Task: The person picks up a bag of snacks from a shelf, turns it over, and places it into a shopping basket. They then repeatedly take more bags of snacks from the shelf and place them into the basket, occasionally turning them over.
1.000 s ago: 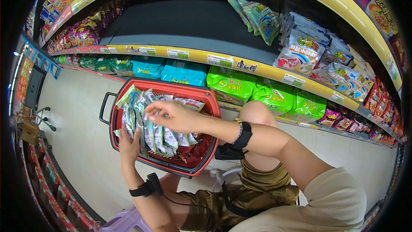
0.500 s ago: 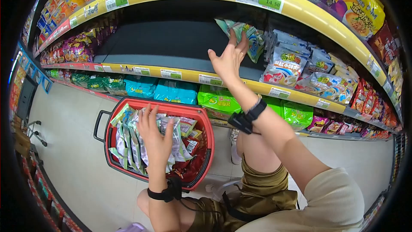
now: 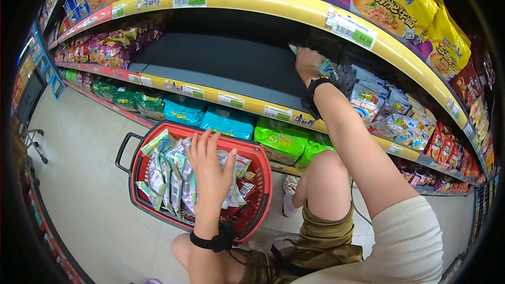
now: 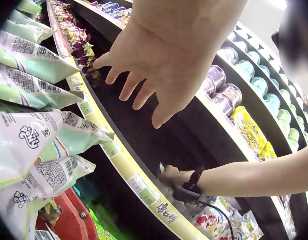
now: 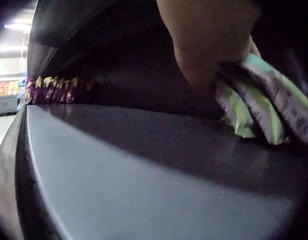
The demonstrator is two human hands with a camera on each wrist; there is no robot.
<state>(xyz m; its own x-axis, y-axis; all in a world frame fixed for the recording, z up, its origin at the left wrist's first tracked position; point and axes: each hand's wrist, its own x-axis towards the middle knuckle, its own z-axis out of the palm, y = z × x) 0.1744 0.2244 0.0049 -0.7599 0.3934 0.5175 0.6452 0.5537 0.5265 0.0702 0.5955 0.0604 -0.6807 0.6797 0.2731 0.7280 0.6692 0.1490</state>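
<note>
Person's down low in front of a snack aisle, knee up, doing two things at once. Right hand (image 3: 307, 63) is way up at about 1 o'clock in the head view, reaching deep into the dark middle shelf (image 3: 221, 58). The right wrist view shows its fingers (image 5: 209, 45) curled tight around a couple of pale green packets (image 5: 266, 102), which are standing at the back of that shelf, just touching the board. So that's a proper clamp-type grip, not a fingertip pinch.

Left hand (image 3: 210, 165) sits at roughly 7 o'clock, palm down over the stack of packets (image 3: 168, 173) in the red basket (image 3: 259, 153) on the floor. Fingers are straight and fanned apart, nothing gripped. Honestly can't tell whether the palm is pressing on the stack or just hovering over it.

Other stuff around: at 3 o'clock from the right hand there's a bunch of white and blue bags (image 3: 368, 100) on the same shelf. One shelf down, right behind the basket at its 12 o'clock, are blue packs (image 3: 229, 121) and bright green packs (image 3: 281, 139). Top shelf has big yellow bags (image 3: 389, 0) above a price tag (image 3: 357, 34).
</note>
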